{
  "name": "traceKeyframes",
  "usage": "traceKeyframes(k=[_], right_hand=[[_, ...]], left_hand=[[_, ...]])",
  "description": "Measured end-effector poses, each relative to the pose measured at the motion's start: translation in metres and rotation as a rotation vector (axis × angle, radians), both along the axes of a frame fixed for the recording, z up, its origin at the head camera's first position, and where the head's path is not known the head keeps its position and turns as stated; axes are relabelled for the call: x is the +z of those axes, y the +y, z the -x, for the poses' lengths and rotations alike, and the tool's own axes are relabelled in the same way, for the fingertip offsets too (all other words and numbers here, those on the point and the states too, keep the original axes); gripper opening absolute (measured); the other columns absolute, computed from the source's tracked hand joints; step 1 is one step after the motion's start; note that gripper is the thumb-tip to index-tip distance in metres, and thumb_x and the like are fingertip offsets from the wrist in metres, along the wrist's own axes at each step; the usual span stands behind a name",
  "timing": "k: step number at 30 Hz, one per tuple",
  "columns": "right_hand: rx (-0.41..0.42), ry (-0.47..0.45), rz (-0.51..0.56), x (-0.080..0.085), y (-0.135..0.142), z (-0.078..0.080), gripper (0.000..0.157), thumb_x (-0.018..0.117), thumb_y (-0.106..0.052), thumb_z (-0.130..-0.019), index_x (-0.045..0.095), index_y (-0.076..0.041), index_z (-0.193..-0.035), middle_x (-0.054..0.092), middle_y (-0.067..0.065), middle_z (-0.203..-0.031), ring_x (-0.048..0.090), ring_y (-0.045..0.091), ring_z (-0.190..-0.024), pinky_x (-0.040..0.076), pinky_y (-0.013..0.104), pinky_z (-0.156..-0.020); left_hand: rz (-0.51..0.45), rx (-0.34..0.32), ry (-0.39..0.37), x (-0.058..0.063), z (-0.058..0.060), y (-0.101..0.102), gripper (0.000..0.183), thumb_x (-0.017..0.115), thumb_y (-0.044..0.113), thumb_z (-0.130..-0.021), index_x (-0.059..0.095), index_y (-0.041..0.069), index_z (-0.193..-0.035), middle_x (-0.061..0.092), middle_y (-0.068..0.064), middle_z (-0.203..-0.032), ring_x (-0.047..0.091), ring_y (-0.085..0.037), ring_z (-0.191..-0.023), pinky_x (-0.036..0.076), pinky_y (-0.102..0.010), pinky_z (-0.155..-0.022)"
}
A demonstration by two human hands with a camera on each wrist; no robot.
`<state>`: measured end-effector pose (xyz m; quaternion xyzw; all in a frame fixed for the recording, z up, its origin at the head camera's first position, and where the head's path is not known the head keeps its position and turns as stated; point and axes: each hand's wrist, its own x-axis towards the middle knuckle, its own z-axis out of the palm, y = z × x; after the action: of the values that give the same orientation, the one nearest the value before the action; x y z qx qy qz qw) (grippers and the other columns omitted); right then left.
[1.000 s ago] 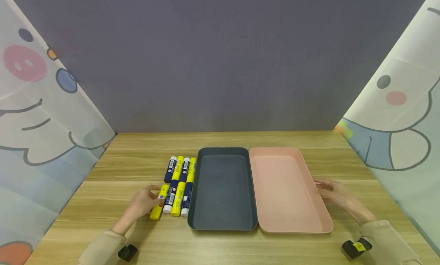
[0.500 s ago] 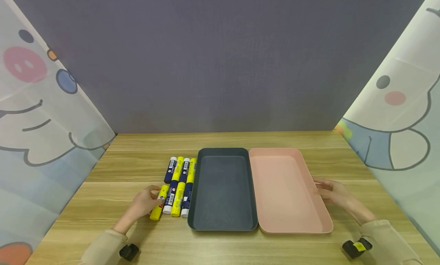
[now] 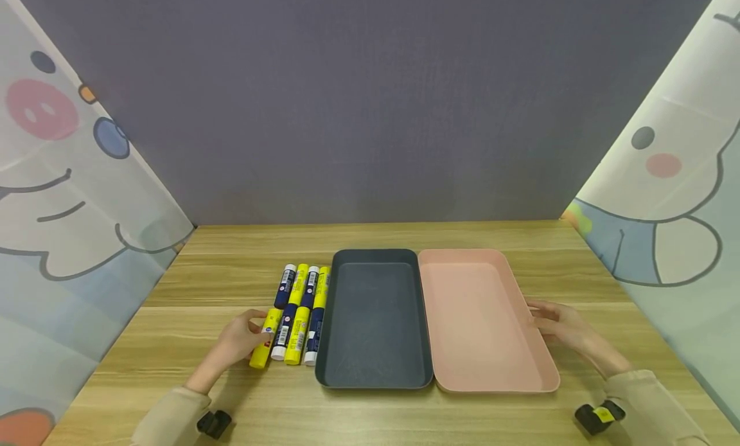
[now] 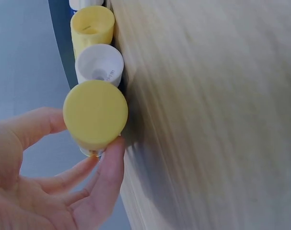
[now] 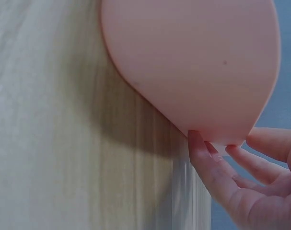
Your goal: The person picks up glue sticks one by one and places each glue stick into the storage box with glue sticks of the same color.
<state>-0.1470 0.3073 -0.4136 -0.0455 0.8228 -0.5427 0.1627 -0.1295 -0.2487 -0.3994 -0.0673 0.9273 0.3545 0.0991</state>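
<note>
My left hand [image 3: 236, 338] pinches a yellow glue stick [image 3: 266, 338] at the left end of the front row. In the left wrist view the thumb is on one side of its round yellow end [image 4: 96, 114] and the fingers are on the other. Beside it lie a navy glue stick [image 3: 284, 331] with a white cap, another yellow one [image 3: 297, 335] and a second navy one [image 3: 314, 333]. My right hand [image 3: 561, 324] touches the right side of the pink tray [image 3: 546, 376]; the right wrist view shows fingertips [image 5: 195, 139] against its outer wall and the thumb by the rim.
Behind the front row lie more navy [image 3: 285, 285] and yellow glue sticks [image 3: 298, 283], alternating. A dark grey tray [image 3: 376, 380] stands between the sticks and the pink tray. A grey panel [image 3: 370, 112] rises at the back of the wooden table [image 3: 370, 420], with printed cloth [image 3: 75, 195] at the sides.
My left hand has shifted slightly left and away from the front edge with the yellow glue stick. Neighbouring front-row sticks have also moved slightly left. The right hand and trays stay put.
</note>
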Motion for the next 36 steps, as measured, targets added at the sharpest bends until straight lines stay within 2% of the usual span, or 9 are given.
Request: traceKeyframes(k=[7, 17, 26, 36], right_hand=[[-0.006, -0.007, -0.006, -0.001, 0.001, 0.0, 0.061, 0.053, -0.013, -0.088, 0.022, 0.019, -0.129, 0.039, 0.039, -0.121, 0.06, 0.016, -0.09, 0.051, 0.035, -0.073], [-0.013, -0.008, -0.012, 0.0, 0.0, 0.0, 0.062, 0.054, -0.016, -0.088, 0.023, 0.018, -0.13, 0.039, 0.039, -0.121, 0.059, 0.02, -0.092, 0.051, 0.035, -0.073], [0.003, -0.01, 0.018, 0.0, 0.001, 0.0, 0.061, 0.052, -0.014, -0.088, 0.021, 0.019, -0.13, 0.041, 0.038, -0.12, 0.059, 0.008, -0.087, 0.051, 0.034, -0.073], [-0.003, -0.014, 0.018, -0.001, 0.002, 0.0, 0.062, 0.052, -0.015, -0.089, 0.021, 0.019, -0.129, 0.041, 0.037, -0.12, 0.059, 0.006, -0.086, 0.051, 0.034, -0.073]], left_hand=[[-0.013, 0.007, 0.014, -0.001, 0.002, 0.001, 0.051, 0.063, 0.011, -0.077, 0.043, -0.009, -0.12, 0.055, -0.018, -0.086, 0.048, -0.017, -0.048, 0.046, -0.03, -0.046], [-0.032, 0.005, 0.023, 0.005, 0.005, 0.005, 0.052, 0.063, 0.012, -0.077, 0.043, -0.007, -0.122, 0.055, -0.016, -0.084, 0.049, -0.016, -0.053, 0.047, -0.029, -0.047], [-0.037, -0.001, 0.02, 0.008, 0.009, 0.009, 0.054, 0.063, 0.013, -0.078, 0.042, -0.007, -0.123, 0.055, -0.016, -0.086, 0.05, -0.017, -0.056, 0.048, -0.03, -0.049], [-0.046, 0.01, -0.008, 0.012, 0.011, 0.016, 0.053, 0.062, 0.015, -0.08, 0.041, -0.005, -0.124, 0.053, -0.018, -0.09, 0.052, -0.019, -0.066, 0.05, -0.031, -0.054]])
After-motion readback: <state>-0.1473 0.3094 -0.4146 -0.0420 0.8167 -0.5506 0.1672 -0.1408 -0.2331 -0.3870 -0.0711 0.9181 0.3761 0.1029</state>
